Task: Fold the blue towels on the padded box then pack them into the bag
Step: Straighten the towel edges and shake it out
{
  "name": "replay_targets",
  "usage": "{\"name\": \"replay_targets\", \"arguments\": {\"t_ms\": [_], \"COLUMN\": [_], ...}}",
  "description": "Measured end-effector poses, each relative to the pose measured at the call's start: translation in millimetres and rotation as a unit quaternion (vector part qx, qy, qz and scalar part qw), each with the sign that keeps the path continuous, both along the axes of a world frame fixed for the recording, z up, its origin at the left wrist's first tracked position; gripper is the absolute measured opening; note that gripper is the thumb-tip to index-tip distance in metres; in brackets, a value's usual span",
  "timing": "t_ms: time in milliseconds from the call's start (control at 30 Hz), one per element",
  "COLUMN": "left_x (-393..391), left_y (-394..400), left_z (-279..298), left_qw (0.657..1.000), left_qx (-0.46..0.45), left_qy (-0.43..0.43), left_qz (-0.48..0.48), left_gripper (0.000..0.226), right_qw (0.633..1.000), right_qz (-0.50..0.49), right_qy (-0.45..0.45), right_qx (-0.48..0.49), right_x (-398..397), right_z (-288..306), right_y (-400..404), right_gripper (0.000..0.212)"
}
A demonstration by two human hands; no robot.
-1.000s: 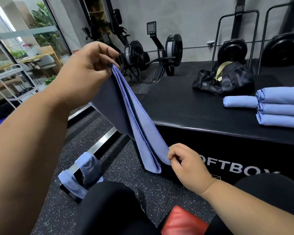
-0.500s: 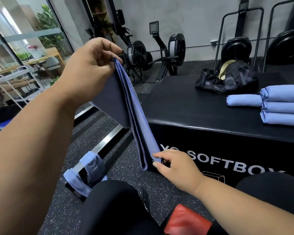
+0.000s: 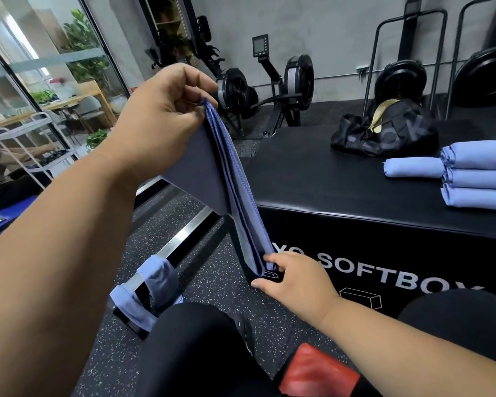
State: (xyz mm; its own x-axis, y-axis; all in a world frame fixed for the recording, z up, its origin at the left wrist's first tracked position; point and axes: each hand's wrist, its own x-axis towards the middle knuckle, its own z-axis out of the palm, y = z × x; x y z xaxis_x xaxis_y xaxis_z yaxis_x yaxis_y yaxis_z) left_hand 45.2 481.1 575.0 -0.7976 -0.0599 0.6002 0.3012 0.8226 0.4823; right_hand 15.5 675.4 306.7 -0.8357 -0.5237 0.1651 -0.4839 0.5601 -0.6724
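Note:
A blue towel, folded into several layers, hangs stretched in the air in front of the black padded box. My left hand pinches its top corner high up. My right hand pinches its bottom corner low, near the box's front left corner. On the box's right side lie several folded blue towels, stacked, with one rolled towel beside them. The black bag sits at the back of the box.
Another blue towel is draped over a metal rail on the speckled floor at lower left. My knees in black fill the bottom. Rowing machines stand behind the box. A glass wall is at left.
My right hand slid down the towel's edge to its bottom corner and pulled it taut. My left hand kept its hold at the top.

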Motion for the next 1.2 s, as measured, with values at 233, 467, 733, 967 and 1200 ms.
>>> {"name": "replay_targets", "arguments": {"t_ms": [233,467,733,967,1200], "left_x": [-1,-2,-6,-20,-35], "left_y": [0,-39,-94,-98,-75], "left_z": [2,-8,-73,-147,-188], "left_qw": [1.000,0.999,0.963,0.898,0.854], "left_qx": [-0.007,0.000,0.251,0.420,0.494], "left_qy": [0.006,-0.016,-0.067,-0.109,-0.148], "left_qz": [-0.006,0.038,0.070,0.076,0.065], "left_gripper": [0.030,0.025,0.037,0.040,0.038], "right_qw": [0.999,0.996,0.954,0.918,0.854], "right_qz": [-0.025,-0.021,-0.067,-0.119,-0.141], "right_qy": [0.033,0.030,-0.059,-0.092,-0.218], "right_qx": [0.016,-0.076,-0.286,-0.366,-0.452], "right_x": [-6,-17,-44,-76,-99], "right_z": [3,-5,22,38,29], "right_y": [-5,23,75,101,115], "right_gripper": [0.039,0.011,0.015,0.019,0.013]}}
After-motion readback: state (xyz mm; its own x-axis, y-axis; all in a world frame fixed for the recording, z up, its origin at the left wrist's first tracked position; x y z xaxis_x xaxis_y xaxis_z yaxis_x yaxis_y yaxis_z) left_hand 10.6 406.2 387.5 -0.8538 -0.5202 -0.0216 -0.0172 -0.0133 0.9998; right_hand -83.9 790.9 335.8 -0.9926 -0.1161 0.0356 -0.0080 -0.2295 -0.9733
